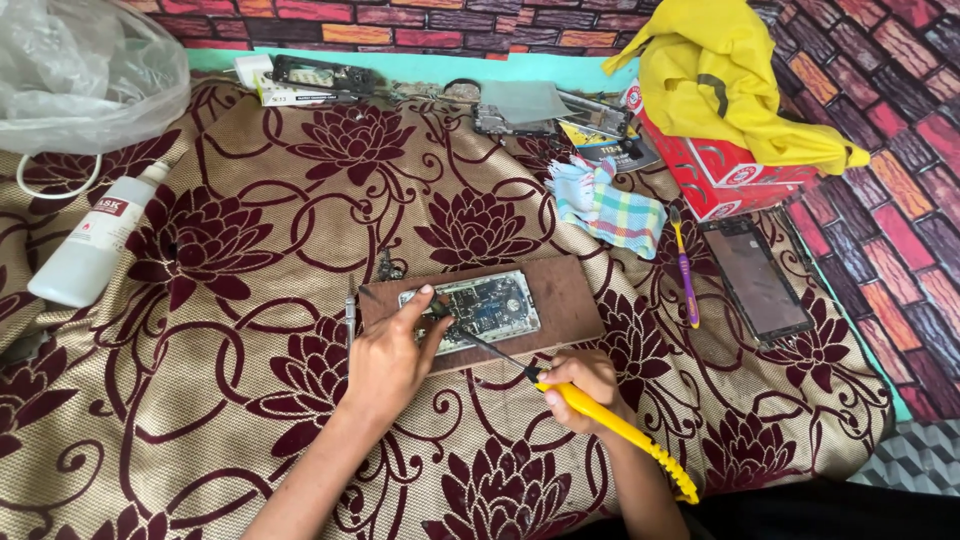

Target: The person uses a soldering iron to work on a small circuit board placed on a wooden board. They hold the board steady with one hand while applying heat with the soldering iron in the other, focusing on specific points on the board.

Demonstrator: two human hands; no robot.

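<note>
Head view, work in hand: an opened phone (483, 307) with its circuit board laid bare is seen flat on a brown wooden board (560, 290), near the middle of the patterned cloth (220, 330).
Left hand: the left hand (388, 362) is rested on the board's near edge at about 7 o'clock from the phone; thumb and forefinger are pinched on something small at the phone's left end, and what it is cannot be told.
Right hand: the right hand (585, 385) is closed around the yellow handle of a soldering iron (560, 385), fingers pressed together; the dark tip is laid against the phone's circuitry, at 5 o'clock from the phone.
Progress: the back is judged already removed and the board exposed; work on the board is judged under way, and reassembly is judged left to do.
At 9 o'clock: a thin metal tool (350, 312) is laid just beside the board; farther out a white squeeze bottle (85, 250) is lying on its side.
At 12 o'clock: phone parts (515, 118) and a checked rag (605, 208) are seen.
At 3 o'clock: a purple toothbrush (686, 270) and a detached phone screen (757, 282) are lying apart.
At 1 o'clock: a red carton (730, 175) is draped with yellow cloth (730, 75).
</note>
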